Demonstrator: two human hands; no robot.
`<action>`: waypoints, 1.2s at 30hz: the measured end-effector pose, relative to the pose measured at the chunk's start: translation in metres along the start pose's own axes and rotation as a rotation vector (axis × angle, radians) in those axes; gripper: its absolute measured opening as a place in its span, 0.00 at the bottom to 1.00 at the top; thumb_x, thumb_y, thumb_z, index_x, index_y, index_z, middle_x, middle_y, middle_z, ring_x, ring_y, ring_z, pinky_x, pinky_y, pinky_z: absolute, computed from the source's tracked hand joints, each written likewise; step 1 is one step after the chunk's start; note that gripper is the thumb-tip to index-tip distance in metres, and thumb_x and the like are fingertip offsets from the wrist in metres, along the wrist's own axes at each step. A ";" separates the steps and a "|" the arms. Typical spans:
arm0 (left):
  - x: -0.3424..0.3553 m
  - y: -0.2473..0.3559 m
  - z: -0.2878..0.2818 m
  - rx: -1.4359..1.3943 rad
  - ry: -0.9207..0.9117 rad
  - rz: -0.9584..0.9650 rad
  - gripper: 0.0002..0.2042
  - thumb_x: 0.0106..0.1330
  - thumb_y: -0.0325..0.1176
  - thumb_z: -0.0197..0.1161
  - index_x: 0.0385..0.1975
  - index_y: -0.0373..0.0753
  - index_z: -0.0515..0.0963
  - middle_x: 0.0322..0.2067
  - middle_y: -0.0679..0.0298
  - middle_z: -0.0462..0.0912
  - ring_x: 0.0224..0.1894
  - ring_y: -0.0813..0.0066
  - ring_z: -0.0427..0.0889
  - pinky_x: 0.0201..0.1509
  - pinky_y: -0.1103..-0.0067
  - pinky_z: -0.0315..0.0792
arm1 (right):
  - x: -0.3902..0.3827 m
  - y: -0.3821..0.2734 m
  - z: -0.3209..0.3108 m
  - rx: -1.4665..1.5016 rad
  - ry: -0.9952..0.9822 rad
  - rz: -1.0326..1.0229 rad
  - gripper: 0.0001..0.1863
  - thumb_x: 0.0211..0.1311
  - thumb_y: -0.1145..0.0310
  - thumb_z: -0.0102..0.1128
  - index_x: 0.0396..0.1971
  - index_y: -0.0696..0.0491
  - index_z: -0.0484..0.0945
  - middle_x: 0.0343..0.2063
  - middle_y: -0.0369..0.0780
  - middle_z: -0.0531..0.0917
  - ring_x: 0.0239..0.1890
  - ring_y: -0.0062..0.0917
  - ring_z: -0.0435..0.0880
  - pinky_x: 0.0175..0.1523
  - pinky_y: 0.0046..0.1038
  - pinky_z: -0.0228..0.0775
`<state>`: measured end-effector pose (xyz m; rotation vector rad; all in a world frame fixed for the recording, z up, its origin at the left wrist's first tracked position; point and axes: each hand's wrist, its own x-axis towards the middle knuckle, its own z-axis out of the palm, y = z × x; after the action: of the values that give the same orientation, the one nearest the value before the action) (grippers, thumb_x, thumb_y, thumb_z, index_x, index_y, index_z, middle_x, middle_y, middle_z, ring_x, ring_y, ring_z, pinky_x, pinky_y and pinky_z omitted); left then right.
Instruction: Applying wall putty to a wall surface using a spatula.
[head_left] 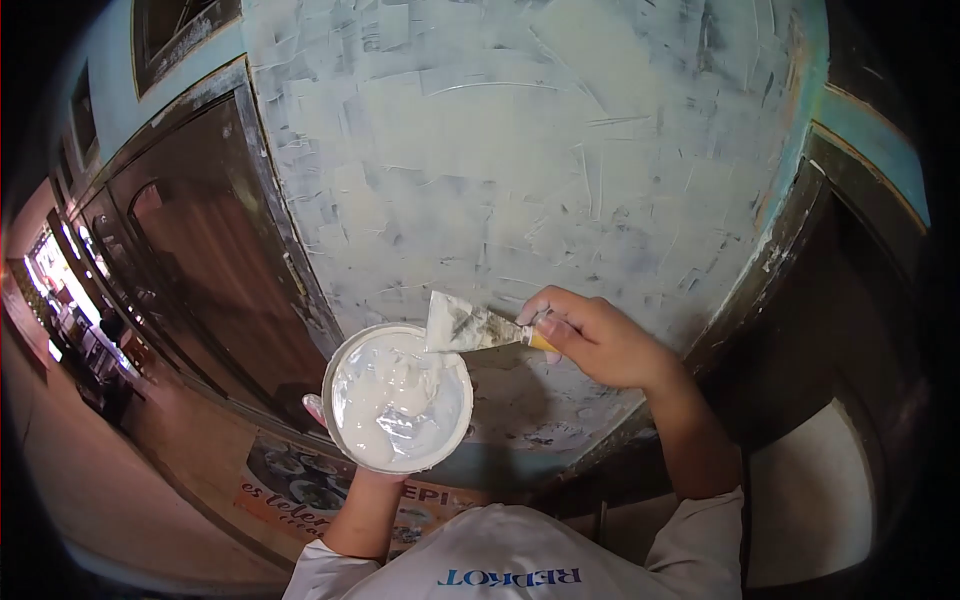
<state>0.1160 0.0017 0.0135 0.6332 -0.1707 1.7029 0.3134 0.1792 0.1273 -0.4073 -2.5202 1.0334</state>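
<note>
A round white tub (347,446) with wet white putty (400,390) inside rests on my left hand (315,408), which supports it from below; most of that hand is hidden by the tub. In my right hand (590,335) is a putty knife (470,325), its yellow handle gripped by closed fingers. The wide blade, smeared with white putty, reaches over the tub's far right rim. Ahead stands a wall (520,160) coated with uneven white putty, with grey-blue patches showing through and trowel ridges across it.
A brown wooden door (200,250) in a worn frame is to the left of the wall. On the right is a dark doorway (800,290) with a scuffed frame. A printed banner (290,480) lies on the floor below the tub. Bright light enters at far left.
</note>
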 end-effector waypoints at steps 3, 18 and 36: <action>-0.006 0.002 -0.007 -0.052 0.321 0.134 0.60 0.47 0.85 0.50 0.73 0.42 0.55 0.70 0.46 0.59 0.70 0.40 0.62 0.66 0.41 0.66 | -0.014 -0.029 -0.007 -0.206 -0.011 -0.057 0.12 0.75 0.64 0.48 0.51 0.52 0.73 0.35 0.46 0.84 0.33 0.43 0.83 0.41 0.35 0.73; -0.016 -0.005 -0.031 0.042 0.444 0.235 0.57 0.50 0.83 0.50 0.73 0.42 0.55 0.70 0.48 0.61 0.68 0.43 0.65 0.65 0.45 0.68 | -0.010 -0.021 0.058 -0.745 0.250 -0.251 0.21 0.59 0.73 0.58 0.54 0.52 0.73 0.34 0.42 0.74 0.32 0.37 0.84 0.34 0.36 0.80; -0.025 0.011 -0.057 0.219 0.474 0.387 0.54 0.55 0.79 0.51 0.73 0.43 0.55 0.69 0.50 0.63 0.65 0.45 0.69 0.62 0.48 0.71 | -0.013 -0.045 0.022 -0.540 0.066 -0.267 0.17 0.53 0.73 0.64 0.45 0.50 0.82 0.32 0.40 0.77 0.31 0.35 0.81 0.36 0.33 0.74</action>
<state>0.0898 0.0029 -0.0435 0.3499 0.2487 2.2176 0.3100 0.1299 0.1421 -0.2312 -2.6726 0.2280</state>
